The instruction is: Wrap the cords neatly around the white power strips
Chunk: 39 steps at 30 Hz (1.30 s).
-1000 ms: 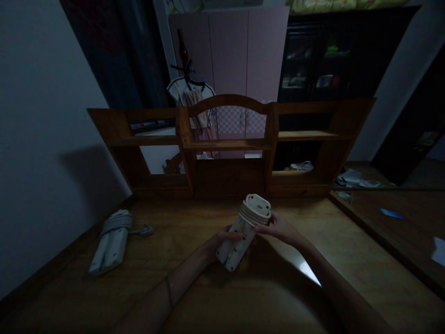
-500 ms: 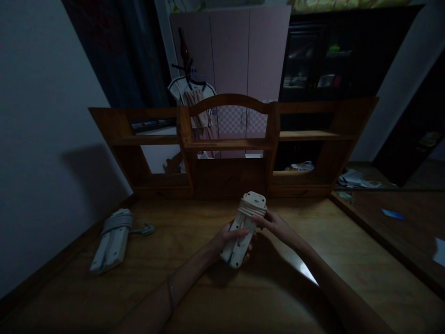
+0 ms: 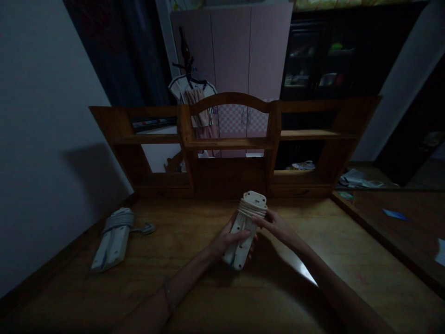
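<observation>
While held over the wooden desk [image 3: 323, 232], in front of the shelf unit [image 3: 229, 144], looks fairly light and hard-bodied! Wrapped round the lower half of the pale power strip [image 3: 243, 248] with the left hand [image 3: 225, 238], gripping, with thumb across the face. Closed on the upper part with the right hand [image 3: 275, 224], with a digit beside the wound cord [image 3: 252, 209]. Probably smooth plastic, a touch slippery; likely softer and springier at the coils. Best taken, then, by the rigid body, not by loops apt to shift. Likely tough under squeezing, riskier if dropped.
</observation>
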{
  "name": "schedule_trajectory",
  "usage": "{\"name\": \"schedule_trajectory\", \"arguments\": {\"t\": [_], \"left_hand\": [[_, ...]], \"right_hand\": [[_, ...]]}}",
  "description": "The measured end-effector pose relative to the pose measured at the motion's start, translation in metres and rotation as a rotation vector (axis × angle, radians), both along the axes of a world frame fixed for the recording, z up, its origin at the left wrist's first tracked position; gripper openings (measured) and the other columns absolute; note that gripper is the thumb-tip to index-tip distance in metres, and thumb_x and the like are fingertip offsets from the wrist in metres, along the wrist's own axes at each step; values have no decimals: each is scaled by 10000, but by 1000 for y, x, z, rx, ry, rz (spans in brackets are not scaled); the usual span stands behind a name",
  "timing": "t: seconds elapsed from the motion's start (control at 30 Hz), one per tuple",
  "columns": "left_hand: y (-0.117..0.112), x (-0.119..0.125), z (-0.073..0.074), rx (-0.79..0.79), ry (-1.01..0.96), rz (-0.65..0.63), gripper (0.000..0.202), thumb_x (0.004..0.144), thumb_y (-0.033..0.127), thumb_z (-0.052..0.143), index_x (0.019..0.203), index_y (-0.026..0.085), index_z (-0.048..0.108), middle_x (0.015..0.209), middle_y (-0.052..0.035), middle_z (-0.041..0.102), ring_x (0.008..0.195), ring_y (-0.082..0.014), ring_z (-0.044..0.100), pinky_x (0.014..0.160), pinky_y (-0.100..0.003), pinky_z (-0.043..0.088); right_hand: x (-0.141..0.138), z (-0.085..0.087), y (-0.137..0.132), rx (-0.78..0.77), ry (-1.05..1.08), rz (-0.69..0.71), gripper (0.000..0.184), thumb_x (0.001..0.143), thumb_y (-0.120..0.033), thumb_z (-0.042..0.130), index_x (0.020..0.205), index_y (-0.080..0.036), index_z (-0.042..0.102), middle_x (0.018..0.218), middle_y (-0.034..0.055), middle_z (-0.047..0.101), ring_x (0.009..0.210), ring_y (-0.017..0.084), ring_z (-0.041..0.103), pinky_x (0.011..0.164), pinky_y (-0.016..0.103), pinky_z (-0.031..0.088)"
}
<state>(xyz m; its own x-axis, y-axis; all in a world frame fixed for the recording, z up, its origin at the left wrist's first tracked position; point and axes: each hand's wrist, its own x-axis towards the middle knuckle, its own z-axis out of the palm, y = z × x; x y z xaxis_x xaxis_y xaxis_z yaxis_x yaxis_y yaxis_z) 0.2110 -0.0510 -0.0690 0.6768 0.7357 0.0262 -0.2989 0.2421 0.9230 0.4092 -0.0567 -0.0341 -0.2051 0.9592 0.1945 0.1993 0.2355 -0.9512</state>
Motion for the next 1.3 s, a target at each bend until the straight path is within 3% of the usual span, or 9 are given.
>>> {"name": "schedule_trajectory", "arguments": {"t": [0.33, 0.57, 0.8, 0.97, 1.07, 1.17, 1.3], "left_hand": [[1, 2, -2, 111, 2, 59, 632, 811, 324, 675, 1324, 194, 330, 943, -114, 675, 685, -199, 666, 587, -321, 548], [-5, 0, 10, 131, -25, 50, 969, 815, 302, 680, 1496, 311, -9, 988, -109, 683, 742, -220, 684, 623, -331, 538], [-4, -2, 10, 121, -2, 66, 1039, 806, 259, 677, 1493, 333, -100, 956, -87, 686, 737, -217, 680, 600, -310, 533], [-4, 0, 13, 142, -4, 73, 1066, 785, 217, 698, 1497, 332, -86, 984, -94, 683, 749, -217, 679, 634, -326, 544], [-5, 0, 15, 149, -1, 92, 1063, 781, 232, 709, 1501, 338, -67, 1011, -103, 683, 727, -212, 679, 621, -324, 544], [-5, 1, 16, 176, -7, 116, 1063, 761, 218, 722, 1505, 348, -25, 1132, -121, 656, 790, -223, 682, 652, -324, 546], [-6, 2, 18, 241, -8, 131, 1044, 749, 205, 723, 1506, 364, 22, 1306, -122, 569, 854, -223, 677, 710, -320, 545]], "right_hand": [[-5, -7, 0, 17, 81, -12, 522, 777, -474, 690, 1183, -161, 592, 1195, 122, 645, 1082, 265, 613, 968, 428, 467], [-5, -6, -1, 28, 72, -6, 523, 788, -470, 680, 1204, -168, 583, 1214, 115, 637, 1089, 264, 611, 975, 434, 467], [0, -9, 1, 14, 24, 42, 525, 800, -478, 668, 1223, -178, 585, 1220, 99, 634, 1119, 261, 594, 994, 424, 450], [1, -9, 0, 12, 7, 46, 559, 782, -538, 664, 1206, -179, 605, 1192, 109, 647, 1108, 276, 591, 985, 447, 451], [1, -10, 0, 2, 35, 28, 568, 830, -623, 548, 1186, -188, 629, 1154, 105, 661, 1084, 274, 595, 975, 451, 451], [1, -10, 0, -6, 50, 6, 572, 874, -643, 454, 1161, -189, 650, 1132, 97, 667, 1071, 268, 590, 977, 443, 439], [1, -10, 1, 8, 82, -1, 562, 853, -640, 498, 1116, -176, 676, 1098, 94, 680, 1060, 283, 587, 977, 442, 426]]}}
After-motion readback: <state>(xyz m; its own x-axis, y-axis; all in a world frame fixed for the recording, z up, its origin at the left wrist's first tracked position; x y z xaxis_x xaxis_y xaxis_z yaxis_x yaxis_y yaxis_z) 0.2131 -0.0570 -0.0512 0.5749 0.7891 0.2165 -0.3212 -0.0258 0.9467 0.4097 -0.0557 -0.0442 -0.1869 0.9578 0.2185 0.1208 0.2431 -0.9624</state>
